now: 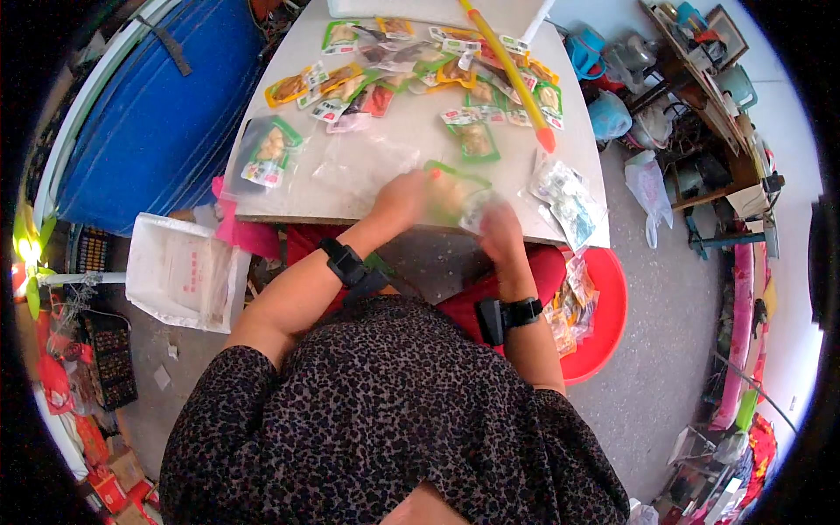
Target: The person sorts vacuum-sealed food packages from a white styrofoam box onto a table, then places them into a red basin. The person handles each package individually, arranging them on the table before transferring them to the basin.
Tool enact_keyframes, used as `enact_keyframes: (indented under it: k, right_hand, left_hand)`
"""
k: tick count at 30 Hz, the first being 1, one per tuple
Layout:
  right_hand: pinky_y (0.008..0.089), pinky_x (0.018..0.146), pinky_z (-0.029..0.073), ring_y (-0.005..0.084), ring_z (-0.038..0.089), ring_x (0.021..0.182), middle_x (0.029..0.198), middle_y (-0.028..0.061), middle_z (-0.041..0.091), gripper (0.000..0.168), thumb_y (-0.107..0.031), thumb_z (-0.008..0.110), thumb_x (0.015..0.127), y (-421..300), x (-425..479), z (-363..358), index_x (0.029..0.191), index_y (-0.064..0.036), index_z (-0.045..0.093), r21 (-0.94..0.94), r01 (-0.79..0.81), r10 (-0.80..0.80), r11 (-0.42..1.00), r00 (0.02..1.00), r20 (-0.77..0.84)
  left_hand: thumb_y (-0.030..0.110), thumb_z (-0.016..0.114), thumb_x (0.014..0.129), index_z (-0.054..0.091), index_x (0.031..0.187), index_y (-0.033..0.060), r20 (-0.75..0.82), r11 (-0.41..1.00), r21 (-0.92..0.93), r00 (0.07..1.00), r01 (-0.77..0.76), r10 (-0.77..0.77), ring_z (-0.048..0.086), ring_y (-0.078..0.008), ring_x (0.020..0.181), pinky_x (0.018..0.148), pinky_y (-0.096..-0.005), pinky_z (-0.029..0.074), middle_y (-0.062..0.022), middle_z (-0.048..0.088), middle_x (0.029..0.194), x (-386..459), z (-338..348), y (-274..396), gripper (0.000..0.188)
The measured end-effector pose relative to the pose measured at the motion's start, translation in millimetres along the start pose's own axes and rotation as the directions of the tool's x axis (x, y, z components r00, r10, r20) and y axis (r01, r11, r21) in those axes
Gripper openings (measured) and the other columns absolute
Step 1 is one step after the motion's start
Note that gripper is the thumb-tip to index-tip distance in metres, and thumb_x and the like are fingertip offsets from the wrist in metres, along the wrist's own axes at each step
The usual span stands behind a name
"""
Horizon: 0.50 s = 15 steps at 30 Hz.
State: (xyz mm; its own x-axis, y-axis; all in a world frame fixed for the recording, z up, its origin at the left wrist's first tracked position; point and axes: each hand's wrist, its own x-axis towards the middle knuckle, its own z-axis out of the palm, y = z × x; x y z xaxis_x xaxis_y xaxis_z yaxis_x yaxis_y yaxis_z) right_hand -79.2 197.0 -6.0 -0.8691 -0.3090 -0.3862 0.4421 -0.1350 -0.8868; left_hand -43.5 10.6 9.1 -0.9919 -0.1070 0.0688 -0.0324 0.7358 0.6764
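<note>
Between my hands, over the near edge of the white table (302,197), is a blurred green-edged food pouch (449,193). My left hand (403,197) grips its left side, and my right hand (500,226) grips its lower right corner. A clear plastic bag (367,154) lies flat just beyond my left hand. To the left, a green-edged pouch (272,151) rests on another clear bag. One more green-edged pouch (478,138) lies beyond my hands. Farther back are several orange, green and dark pouches (394,62). Small white packets (567,190) are heaped at the right edge.
A yellow stick with orange ends (508,65) lies across the table's back right. Beside my right leg, a red basin (607,308) holds pouches. A white foam box (184,269) stands at the lower left of the table. A cluttered wooden shelf (715,92) is at right.
</note>
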Motion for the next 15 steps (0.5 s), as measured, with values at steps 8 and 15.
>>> enact_keyframes:
  k: [8, 15]
  right_hand:
    - [0.0315, 0.059, 0.044, 0.0188, 0.051, 0.072, 0.084, 0.0078, 0.050, 0.019, -0.006, 0.040, 0.077, 44, 47, 3, 0.096, -0.004, 0.044, -0.222, 0.582, -0.527, 0.782, 0.808, 0.262]
    - [0.0298, 0.065, 0.044, 0.0176, 0.051, 0.077, 0.091, 0.0061, 0.050, 0.027, -0.006, 0.047, 0.074, 24, 42, 12, 0.101, -0.004, 0.043, -0.827, 0.540, -0.324, -0.154, 0.763, 0.559]
  left_hand:
    - [0.015, 0.040, 0.074, 0.052, 0.083, 0.0061, 0.025, 0.996, 0.084, 1.000, -0.009, 0.007, 0.051, -0.0317, 0.075, 0.065, -0.0416, 0.040, -0.0146, 0.054, 0.078, -3, 2, 13, 0.017]
    - [0.018, 0.041, 0.075, 0.050, 0.079, 0.0059, -0.060, 0.990, 0.121, 0.996, 0.068, -0.061, 0.050, -0.0323, 0.073, 0.062, -0.0422, 0.039, -0.0141, 0.053, 0.077, -3, -14, 9, 0.016]
